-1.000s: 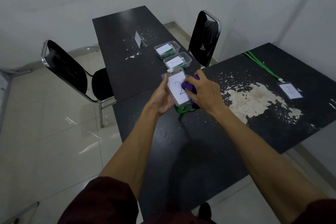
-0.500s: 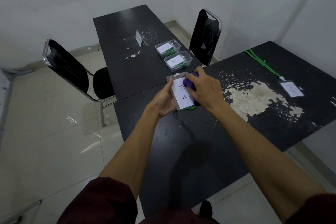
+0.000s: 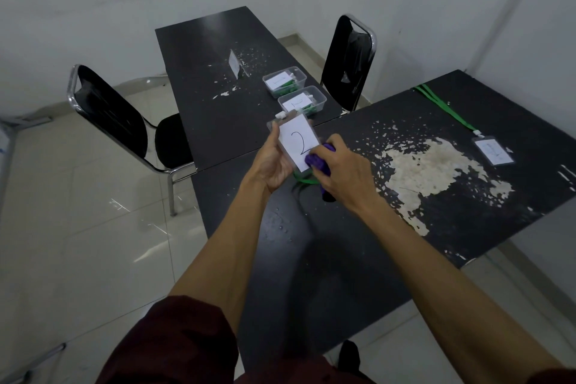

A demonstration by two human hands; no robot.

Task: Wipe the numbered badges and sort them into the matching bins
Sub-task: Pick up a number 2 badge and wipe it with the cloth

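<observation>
Two matte black tables are set in an L. The laminate of the near table (image 3: 311, 274) is flaked away in a large pale, rough patch (image 3: 430, 171), and smaller chips are scattered over the far table (image 3: 202, 78). A black chair (image 3: 106, 109) with a chromed tube frame is placed left of the far table, and a second chair (image 3: 349, 62) at its right edge.

Two clear, round-cornered plastic bins are set side by side on the far table. The farther bin (image 3: 300, 74) is marked "1" and the nearer bin (image 3: 322, 100) "2". White cards and green straps are seen inside both.

The badge (image 3: 294, 137), a clear rectangular sleeve with a white card and a handwritten black "2", is held tilted in the air over the seam between the tables, just in front of the nearer bin. Its green lanyard (image 3: 307, 180) is looped beneath it.

The badge is gripped by the left hand (image 3: 272, 165), with the thumb along its left edge and the fingers curled behind. A bunched purple cloth (image 3: 314, 160) is clenched in the curled fingers of the right hand (image 3: 346, 179) and pressed on the badge's lower right corner.

A second badge (image 3: 492, 151) lies flat at the right; its number cannot be read.
</observation>
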